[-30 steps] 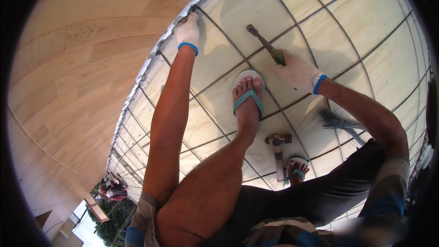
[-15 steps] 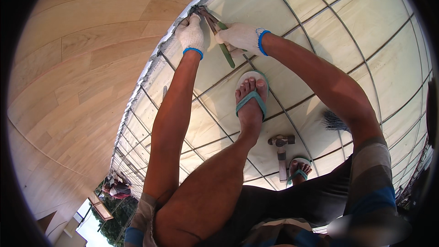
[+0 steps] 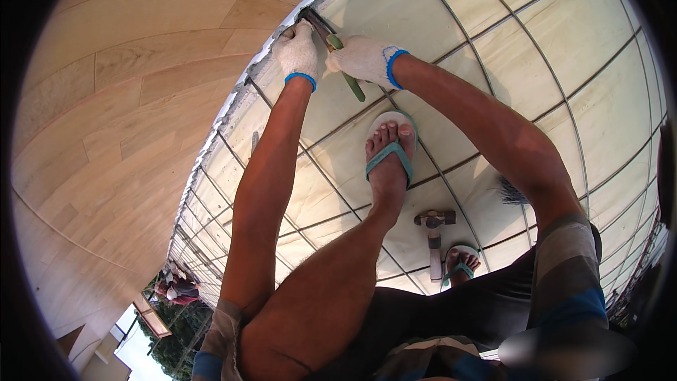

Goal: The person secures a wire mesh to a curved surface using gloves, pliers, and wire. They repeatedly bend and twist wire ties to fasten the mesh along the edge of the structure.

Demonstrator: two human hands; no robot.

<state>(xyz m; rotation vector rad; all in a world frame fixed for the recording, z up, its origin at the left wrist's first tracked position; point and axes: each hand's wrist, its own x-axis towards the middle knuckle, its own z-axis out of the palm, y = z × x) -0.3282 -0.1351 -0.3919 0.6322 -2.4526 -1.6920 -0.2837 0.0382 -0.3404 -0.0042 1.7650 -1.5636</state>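
My left hand (image 3: pixel 298 52), in a white glove with a blue cuff, presses on the edge of a pale floor tile (image 3: pixel 395 7) where it meets the wood-look wall. My right hand (image 3: pixel 363 60), gloved the same way, grips a green-handled tool (image 3: pixel 345 70) whose dark metal end points into the seam beside my left fingers. The two hands nearly touch. My foot in a teal flip-flop (image 3: pixel 390 148) rests on the tile below them.
A hammer (image 3: pixel 434 229) lies on the tiled floor by my other sandalled foot (image 3: pixel 462 264). A small brush (image 3: pixel 511 190) shows past my right forearm. Dark grout lines cross the tiles. The wood-look wall (image 3: pixel 127 99) fills the left.
My right hand has carried the tool from the tile near my foot up to the wall seam, beside my left hand. My left hand has stayed at the tile edge.
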